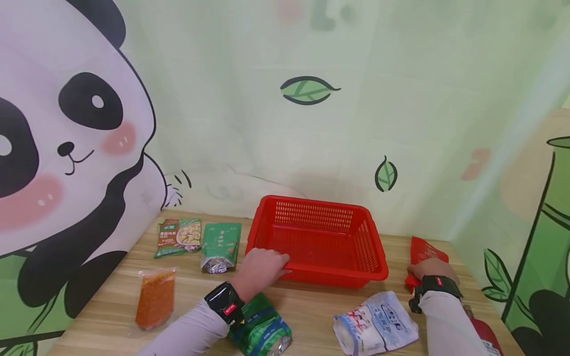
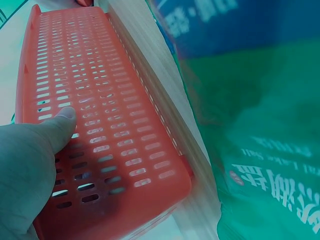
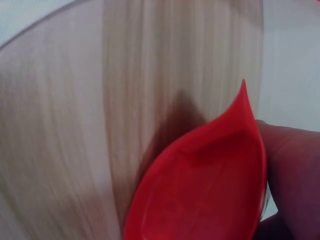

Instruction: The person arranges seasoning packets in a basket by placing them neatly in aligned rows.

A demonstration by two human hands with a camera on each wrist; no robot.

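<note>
My left hand (image 1: 260, 271) grips the near left rim of a red plastic basket (image 1: 329, 282). In the left wrist view its thumb lies against the slotted wall (image 2: 95, 100). At the right side of the table my right hand (image 1: 434, 269) holds a red pouch (image 1: 425, 248). Up close in the right wrist view, the pouch's bulging red bottom (image 3: 200, 195) shows with the fingers along one side. Below my left wrist lies a green lake salt bag (image 1: 262, 326). A white-and-blue bag (image 1: 376, 324) lies between my forearms.
At the back left lie a green-and-brown packet (image 1: 178, 237) and a green pouch (image 1: 221, 244). An orange-brown packet in clear plastic (image 1: 156, 299) lies nearer on the left. Beside my right forearm is a dark red bottle (image 1: 485, 336). A printed curtain (image 1: 267, 138) stands behind the table.
</note>
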